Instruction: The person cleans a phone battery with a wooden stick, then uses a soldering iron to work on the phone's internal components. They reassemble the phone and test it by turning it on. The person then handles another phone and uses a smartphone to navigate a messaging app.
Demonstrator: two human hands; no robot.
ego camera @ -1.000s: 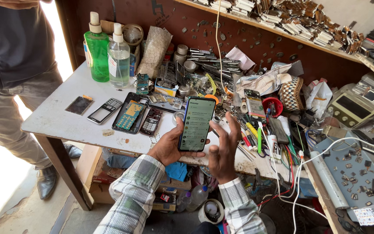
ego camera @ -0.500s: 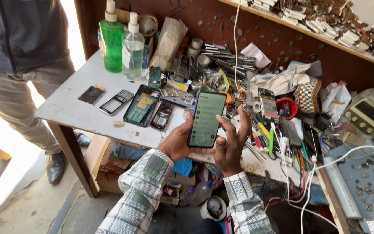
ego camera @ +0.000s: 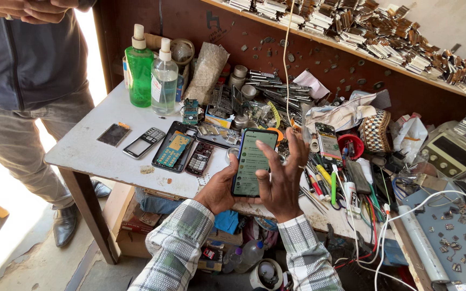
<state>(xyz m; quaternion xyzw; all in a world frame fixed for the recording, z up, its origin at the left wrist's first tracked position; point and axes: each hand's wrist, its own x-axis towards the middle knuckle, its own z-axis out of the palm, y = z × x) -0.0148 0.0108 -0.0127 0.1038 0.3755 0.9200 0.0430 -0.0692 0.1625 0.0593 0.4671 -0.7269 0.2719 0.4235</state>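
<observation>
White counter top: our counter [ego camera: 90, 151] is crowded with phone parts and tools, and we work at its front edge.
Smartphone: our lit smartphone [ego camera: 253, 161] is raised just above the front edge, screen toward us.
Left hand: our left hand [ego camera: 221, 188] wraps the smartphone's lower left side from beneath, fingers curled around it.
Right hand: our right hand [ego camera: 282, 180] is spread open, thumb touching the screen, holding nothing.
Near the back left corner: we see a green pump bottle [ego camera: 138, 67] beside a clear pump bottle [ego camera: 164, 78].
Left edge: another person [ego camera: 22, 81] stands there.
</observation>
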